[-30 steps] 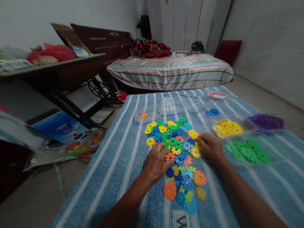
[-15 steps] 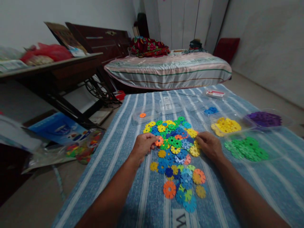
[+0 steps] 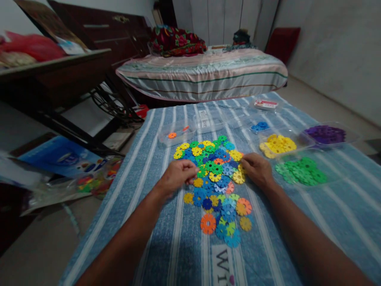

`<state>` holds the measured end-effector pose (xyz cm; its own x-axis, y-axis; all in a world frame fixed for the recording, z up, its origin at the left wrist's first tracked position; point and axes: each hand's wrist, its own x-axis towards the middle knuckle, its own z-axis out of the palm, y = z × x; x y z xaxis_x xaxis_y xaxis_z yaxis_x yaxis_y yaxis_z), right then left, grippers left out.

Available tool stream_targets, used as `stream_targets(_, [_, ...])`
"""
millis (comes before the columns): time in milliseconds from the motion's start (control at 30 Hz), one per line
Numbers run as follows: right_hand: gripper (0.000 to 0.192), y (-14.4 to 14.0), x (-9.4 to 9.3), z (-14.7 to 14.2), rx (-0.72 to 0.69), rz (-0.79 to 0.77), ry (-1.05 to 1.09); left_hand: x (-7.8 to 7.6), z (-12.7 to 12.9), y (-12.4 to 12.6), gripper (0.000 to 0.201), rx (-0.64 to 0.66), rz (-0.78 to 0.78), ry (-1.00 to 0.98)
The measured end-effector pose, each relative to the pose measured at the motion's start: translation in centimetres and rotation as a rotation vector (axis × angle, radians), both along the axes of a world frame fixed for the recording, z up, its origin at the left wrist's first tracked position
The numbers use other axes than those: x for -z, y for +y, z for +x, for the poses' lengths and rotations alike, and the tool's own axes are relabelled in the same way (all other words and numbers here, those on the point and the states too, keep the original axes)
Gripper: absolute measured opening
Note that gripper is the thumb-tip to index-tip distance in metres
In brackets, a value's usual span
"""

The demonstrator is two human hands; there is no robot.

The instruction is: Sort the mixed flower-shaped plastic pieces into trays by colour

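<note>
Head view, nearest first: two bare forearms reach out over a blue striped cloth (image 3: 166, 238) with printed lettering at its near edge. Loose flower-shaped plastic discs lie in a mixed pile (image 3: 218, 186), with an orange disc (image 3: 208, 223) at its near end beside teal and green ones. The left hand (image 3: 176, 176) rests at the pile's left edge with fingers curled inward; whether anything sits between the fingertips cannot be told, since no disc shows there. Half a second ago that hand pinched an orange disc at the same edge; now a streak of orange shows at the rim of the clear tray (image 3: 175, 134) beyond the pile, beside the orange piece already lying in it, so the disc appears to have been tossed there and the hand is back at the pile. Orange pieces seem to be gathering in that tray. The right hand (image 3: 256, 170) has hardly shifted: it lies palm down on the pile's right edge, fingers bent over a yellow disc (image 3: 238, 177), touching it, though a real grip cannot be made out.

Further right lie sorted heaps: green discs (image 3: 300, 171), yellow discs (image 3: 277, 143), purple discs (image 3: 324, 134) and a few blue discs (image 3: 259, 126). Beyond the cloth stands a bed with a striped cover (image 3: 202, 77), and to the left a dark wooden table (image 3: 53, 75)
</note>
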<state>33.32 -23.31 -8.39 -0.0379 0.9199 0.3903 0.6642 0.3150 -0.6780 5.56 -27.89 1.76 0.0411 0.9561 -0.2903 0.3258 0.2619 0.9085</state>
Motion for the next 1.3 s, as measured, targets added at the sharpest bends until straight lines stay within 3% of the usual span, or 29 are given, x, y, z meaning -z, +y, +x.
stream_targets(67, [0.027, 0.0, -0.1, 0.0, -0.002, -0.006, -0.016, 0.4, 0.2, -2.9, 0.022, 0.234, -0.066, 0.159])
stream_targets(167, [0.027, 0.1, -0.2, 0.1, 0.0, 0.006, -0.042, 0.5, 0.6, -6.1, 0.019, 0.432, -0.027, 0.438])
stream_targets(300, [0.027, 0.1, -0.2, 0.1, 0.003, 0.008, -0.044, 0.8, 1.8, -8.3, 0.016, 0.52, 0.02, 0.77])
stream_targets(400, [0.025, -0.1, -0.2, 0.1, 0.011, -0.003, -0.027, 1.2, 2.8, -9.1, 0.017, 0.558, 0.046, 0.866])
stream_targets(567, [0.028, -0.2, -0.2, 0.0, 0.005, 0.016, 0.003, 1.4, 3.1, -9.4, 0.015, 0.576, 0.02, 0.793])
stream_targets(800, [0.028, -0.1, 0.0, -0.1, -0.006, 0.024, -0.011, 0.6, 2.2, -8.8, 0.019, 0.583, -0.14, 0.445])
stream_targets(900, [0.027, -0.1, 0.0, -0.2, -0.007, 0.03, -0.009, 0.3, 1.7, -8.5, 0.014, 0.609, -0.286, 0.3])
stream_targets(967, [0.028, -0.1, 0.0, -0.2, -0.01, 0.033, 0.004, 0.4, 1.3, -7.9, 0.015, 0.557, -0.38, 0.191])
stream_targets(1033, [0.028, -0.1, 0.0, -0.3, -0.013, 0.031, 0.011, 0.6, 0.8, -6.8, 0.019, 0.438, -0.367, 0.102])
stream_targets(1133, [0.027, -0.2, 0.1, -0.3, -0.012, 0.021, 0.021, 0.2, -0.2, -3.8, 0.023, 0.18, -0.167, -0.01])
stream_targets(1300, [0.027, -0.3, 0.1, -0.3, -0.019, 0.02, 0.048, -2.7, -1.6, 3.5, 0.012, -0.354, 0.171, -0.392])
